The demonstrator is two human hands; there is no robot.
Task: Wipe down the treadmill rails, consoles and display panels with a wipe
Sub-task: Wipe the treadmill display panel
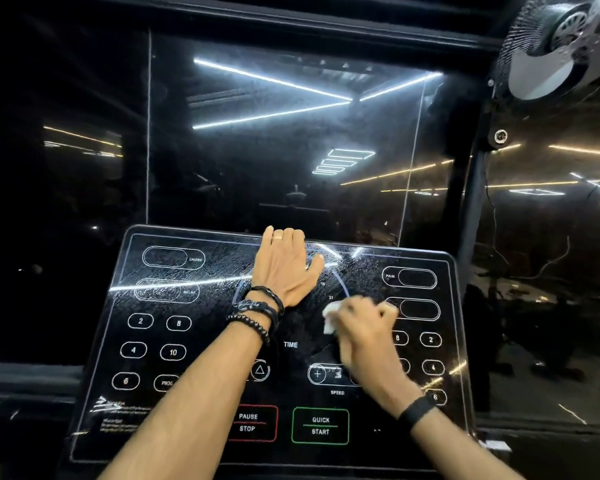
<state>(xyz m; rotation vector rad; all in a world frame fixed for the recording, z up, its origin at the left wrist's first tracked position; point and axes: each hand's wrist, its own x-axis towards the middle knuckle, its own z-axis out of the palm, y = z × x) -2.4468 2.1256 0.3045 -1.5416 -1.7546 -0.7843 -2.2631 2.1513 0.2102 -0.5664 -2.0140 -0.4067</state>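
Observation:
A glossy black treadmill console panel (153, 341) with white outlined buttons fills the lower middle of the head view. My left hand (284, 268) lies flat on the panel's upper centre, its fingertips curling over the top edge. My right hand (364, 327) is blurred and grips a crumpled white wipe (330, 317), pressing it on the panel just right of centre, above the SPEED control (326, 374). Wet streaks show across the panel's upper half.
A dark glass wall (284, 140) behind the console reflects ceiling light strips. A wall fan (561, 46) hangs at the upper right, on a black post (471, 188). The PAUSE STOP button (248, 422) and QUICK START button (320, 426) sit near the panel's lower edge.

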